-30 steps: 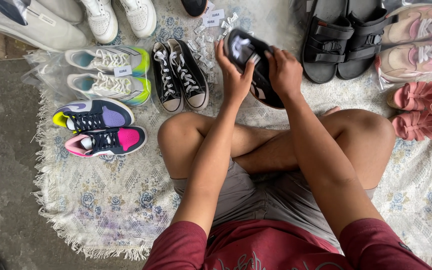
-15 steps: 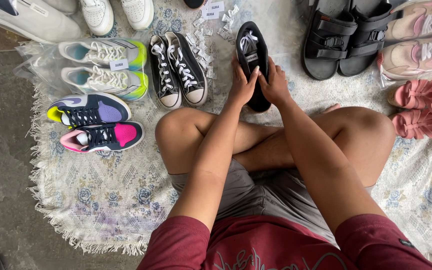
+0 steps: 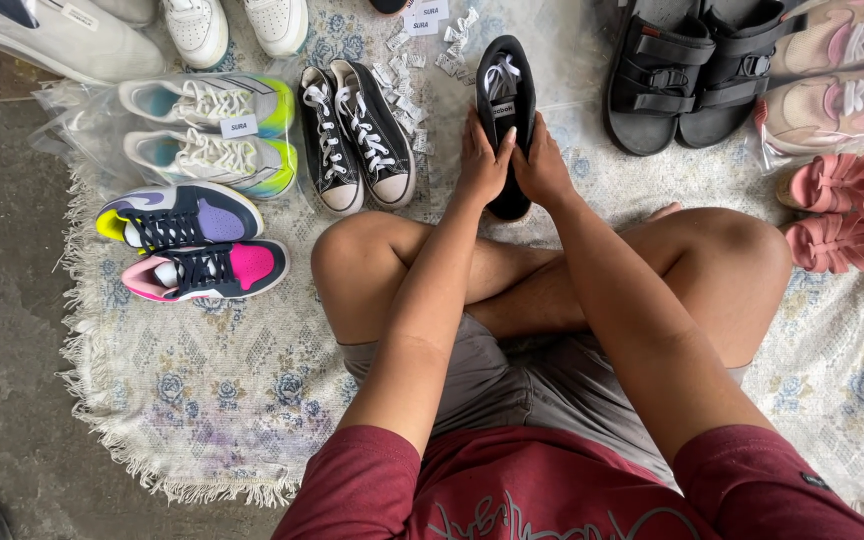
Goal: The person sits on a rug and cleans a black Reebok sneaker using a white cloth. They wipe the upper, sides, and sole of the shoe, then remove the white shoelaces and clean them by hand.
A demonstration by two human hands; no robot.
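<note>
Black sneaker [image 3: 505, 110] sits sole-down near the rug's [image 3: 202, 400] far edge; your left hand [image 3: 482, 165] and right hand [image 3: 544, 170] clasp its heel, squaring it beside the black canvas pair [image 3: 357, 135].

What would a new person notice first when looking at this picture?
First, both hands, the left hand and the right hand, which grip a black sneaker with white laces at top centre, over the crossed legs. Next, the bright purple and pink sneakers at the left on the pale floral rug, and the black sandals at the top right.
</note>
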